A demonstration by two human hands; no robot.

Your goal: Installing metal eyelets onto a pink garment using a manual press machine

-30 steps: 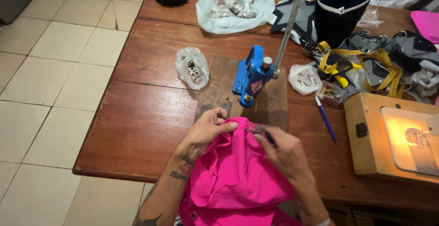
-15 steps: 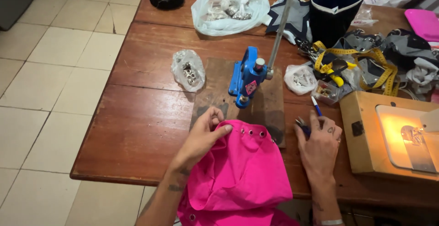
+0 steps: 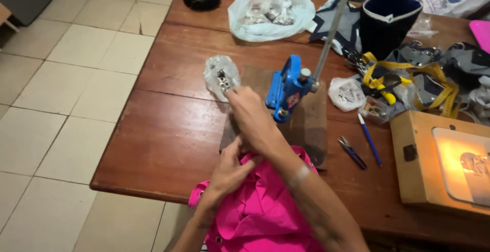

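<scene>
1. Bag of snaps [image 3: 221, 76] is lying on the table [image 3: 168, 129], up and to the left of the blue press [image 3: 287, 89], touching nothing else but the right hand.
2. Right hand [image 3: 250, 117] is reaching forward and leftward across the body, its fingertips [image 3: 230, 91] meeting the near lower edge of the bag. Whether the fingers are pinched on a snap or only touching the plastic cannot be told; they are drawn close together.
3. Left hand [image 3: 229, 173] is resting nearer the body, fingers curled and clamped on the top edge of the pink cloth [image 3: 260, 211], pressing it against the table edge.
4. Governing relation: the bag is lying ahead and slightly left of the right hand, and the right forearm is running diagonally from lower right to upper left, passing over the left hand. The right hand is the nearer one to the bag; the left is well apart from it.
5. The press is standing on a dark board [image 3: 306, 124], just right of the right hand, with its long lever [image 3: 332, 32] rising up and away.
6. Snips [image 3: 351, 151] and a blue pen [image 3: 369, 139] are lying on the table to the right of the board, clear of both hands.
</scene>
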